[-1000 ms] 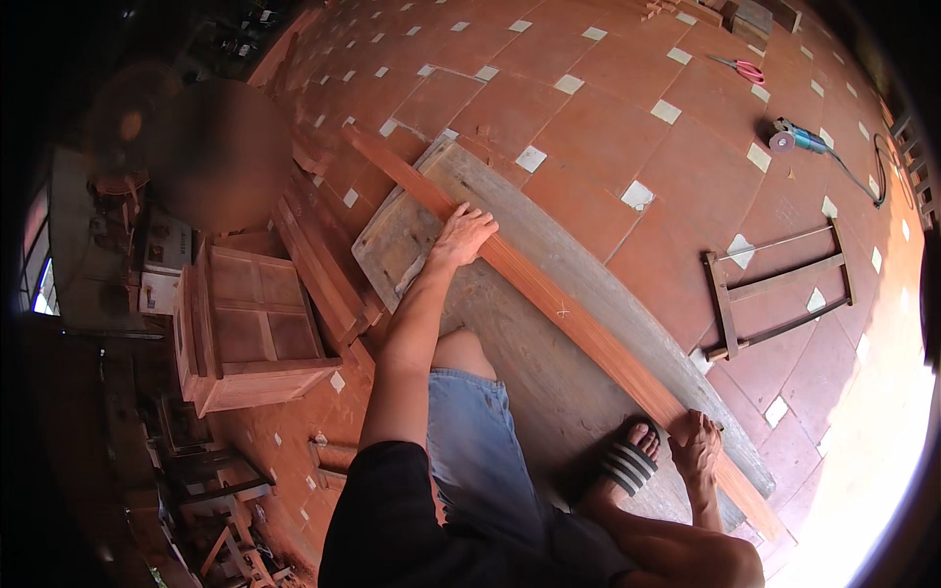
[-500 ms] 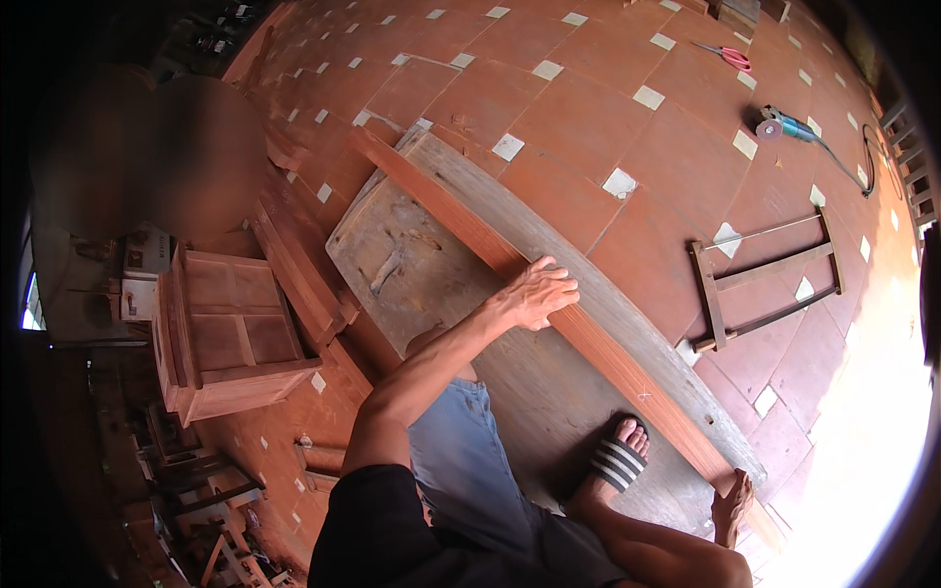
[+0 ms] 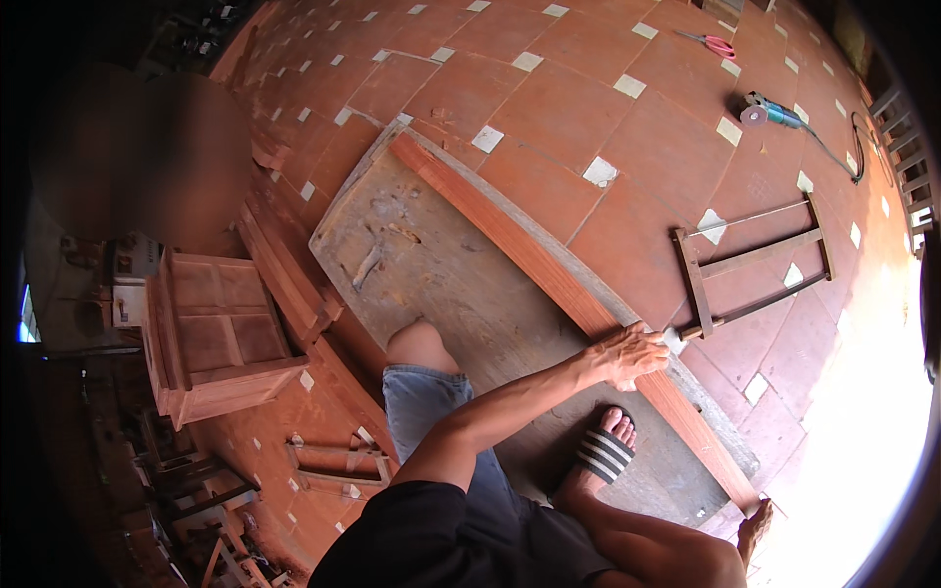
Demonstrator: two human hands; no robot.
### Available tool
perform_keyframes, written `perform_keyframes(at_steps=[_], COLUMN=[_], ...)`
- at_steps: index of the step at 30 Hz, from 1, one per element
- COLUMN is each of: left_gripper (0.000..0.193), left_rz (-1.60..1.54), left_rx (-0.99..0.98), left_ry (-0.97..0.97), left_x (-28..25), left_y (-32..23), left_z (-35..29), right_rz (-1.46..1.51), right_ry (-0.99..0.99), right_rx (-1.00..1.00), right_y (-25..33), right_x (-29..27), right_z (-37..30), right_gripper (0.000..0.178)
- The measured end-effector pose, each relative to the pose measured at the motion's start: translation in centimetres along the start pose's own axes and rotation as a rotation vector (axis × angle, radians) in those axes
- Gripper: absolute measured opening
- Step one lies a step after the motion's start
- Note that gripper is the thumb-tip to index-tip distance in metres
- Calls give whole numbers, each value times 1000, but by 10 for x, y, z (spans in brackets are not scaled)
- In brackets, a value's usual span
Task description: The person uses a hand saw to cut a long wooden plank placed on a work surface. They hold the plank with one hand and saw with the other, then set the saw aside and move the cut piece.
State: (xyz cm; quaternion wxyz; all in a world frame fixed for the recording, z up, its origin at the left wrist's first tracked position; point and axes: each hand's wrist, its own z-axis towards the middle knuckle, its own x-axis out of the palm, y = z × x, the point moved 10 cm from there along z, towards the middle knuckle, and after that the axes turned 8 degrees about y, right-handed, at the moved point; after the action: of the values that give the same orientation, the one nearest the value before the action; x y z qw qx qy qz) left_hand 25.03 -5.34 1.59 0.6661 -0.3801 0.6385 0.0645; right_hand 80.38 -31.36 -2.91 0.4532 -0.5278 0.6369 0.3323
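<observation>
A long reddish wooden plank (image 3: 520, 250) lies diagonally on a worn grey wooden board (image 3: 470, 323), close to the board's far long edge. My left hand (image 3: 630, 355) is wrapped over the plank, beyond my sandalled foot, with its fingers bent over the far edge. At the plank's near right end, my right hand (image 3: 753, 526) grips the tip, its wrist partly hidden behind my right knee. My foot in a black sandal with white stripes (image 3: 605, 456) rests on the board, beside the plank.
On the tiled floor beyond the board lie a wooden frame saw (image 3: 755, 265), an angle grinder (image 3: 769, 111) with its cord, and pink-handled scissors (image 3: 718, 46). To the left stand a small panelled wooden cabinet (image 3: 230, 323) and long timber pieces (image 3: 284, 260).
My left hand has moved along the plank toward its near right end. The plank has shifted the same way, and its far end no longer sticks out past the board's corner.
</observation>
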Motion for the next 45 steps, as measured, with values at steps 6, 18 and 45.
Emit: perform_keyframes(at_steps=[6,18,45], left_gripper=[64,63,48], left_rz=[-7,-4,-72], left_rx=[-8,-39,-286], left_ry=[40,31,226], left_x=[-5,-2,-49], left_y=[15,30,93], left_z=[-7,0,-3], right_rz=[23,3,173], right_ry=[18,19,272], right_rx=[-7,-38,-251], right_y=[13,10,168], right_x=[2,-11,-89], right_z=[17,43,114], right_gripper=[50,54,67])
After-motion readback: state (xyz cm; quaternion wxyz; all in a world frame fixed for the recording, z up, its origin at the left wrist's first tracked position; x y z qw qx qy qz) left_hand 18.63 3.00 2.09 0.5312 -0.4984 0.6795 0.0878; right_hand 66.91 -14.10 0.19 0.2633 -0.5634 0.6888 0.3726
